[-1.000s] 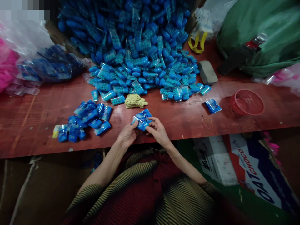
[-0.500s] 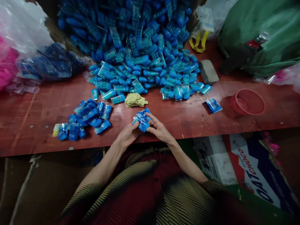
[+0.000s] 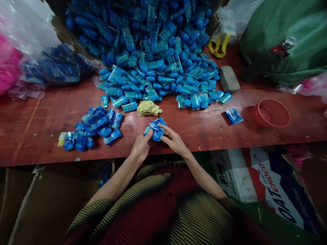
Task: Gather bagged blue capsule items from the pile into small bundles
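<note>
The left hand [image 3: 142, 145] pinched a blue packet [image 3: 156, 129], thumb on top, above the table's [image 3: 201, 131] near edge. The right hand [image 3: 176, 143] had its thumb and fingers at the packet's other side; I couldn't tell whether they gripped it or merely touched. Just beyond the packet sat a yellow lump [image 3: 149, 108], with a heap of blue tubes [image 3: 158, 68] behind. More packets [image 3: 95, 121] lay to the left, a red basket [image 3: 257, 116] well to the right.

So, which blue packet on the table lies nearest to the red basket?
The lone packet just left of the basket; other packets lie piled farther left, or between the hands.
</note>
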`<state>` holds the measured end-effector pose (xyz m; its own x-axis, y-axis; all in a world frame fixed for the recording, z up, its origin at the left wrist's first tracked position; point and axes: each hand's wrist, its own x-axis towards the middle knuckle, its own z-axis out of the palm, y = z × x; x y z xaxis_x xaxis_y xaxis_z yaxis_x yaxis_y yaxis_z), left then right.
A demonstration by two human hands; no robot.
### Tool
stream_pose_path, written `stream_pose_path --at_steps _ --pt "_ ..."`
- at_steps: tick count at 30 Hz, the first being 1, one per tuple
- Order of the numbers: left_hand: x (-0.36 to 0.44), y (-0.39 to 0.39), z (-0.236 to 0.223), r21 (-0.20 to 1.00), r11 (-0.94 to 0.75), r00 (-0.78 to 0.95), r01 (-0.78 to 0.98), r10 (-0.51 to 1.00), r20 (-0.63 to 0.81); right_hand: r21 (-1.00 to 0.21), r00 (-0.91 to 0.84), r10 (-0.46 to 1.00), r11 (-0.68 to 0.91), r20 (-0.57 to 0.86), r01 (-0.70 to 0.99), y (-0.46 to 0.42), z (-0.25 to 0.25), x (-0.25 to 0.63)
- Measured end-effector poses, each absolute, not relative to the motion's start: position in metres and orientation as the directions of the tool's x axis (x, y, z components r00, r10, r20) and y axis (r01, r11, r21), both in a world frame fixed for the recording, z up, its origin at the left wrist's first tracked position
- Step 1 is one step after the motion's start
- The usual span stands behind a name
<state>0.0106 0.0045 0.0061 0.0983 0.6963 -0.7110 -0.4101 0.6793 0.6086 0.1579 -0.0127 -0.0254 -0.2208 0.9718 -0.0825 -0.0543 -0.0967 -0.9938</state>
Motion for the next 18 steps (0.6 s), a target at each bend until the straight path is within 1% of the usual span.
stream_pose_path --at_steps 3,7,10,12,14,18 --pt "0.006 0.0042 0.0046 0.642 0.674 0.119 -0.366 0.718 -0.686 -0.983 -0.177 0.976 -0.148 -0.128 -0.109 -0.0148 -0.0218 0.1538" --pt "0.0035 0.0026 0.0025 0.661 0.654 0.124 -0.367 0.739 -0.662 -0.97 -0.146 0.975 -0.189 -0.168 -0.15 -0.0159 -0.0183 0.1486" --pt "0.0048 0.0031 0.0033 0.64 0.667 0.155 -0.381 0.729 -0.667 -0.954 -0.092 0.972 -0.229 -0.214 -0.195 -0.0146 -0.018 0.1481" --pt "0.0054 0.0041 0.0038 0.615 0.693 0.206 -0.376 0.709 -0.674 -0.949 -0.052 0.97 -0.242 -0.236 -0.202 -0.0137 -0.0189 0.1489" --pt "0.0052 0.0053 0.0029 0.615 0.703 0.247 -0.357 0.706 -0.664 -0.945 -0.012 0.968 -0.248 -0.251 -0.211 -0.0135 -0.0202 0.1494" --pt "0.0037 0.0065 -0.0027 0.642 0.7 0.222 -0.313 0.711 -0.667 -0.915 0.014 0.953 -0.288 -0.304 -0.281 -0.0158 -0.0213 0.1472"
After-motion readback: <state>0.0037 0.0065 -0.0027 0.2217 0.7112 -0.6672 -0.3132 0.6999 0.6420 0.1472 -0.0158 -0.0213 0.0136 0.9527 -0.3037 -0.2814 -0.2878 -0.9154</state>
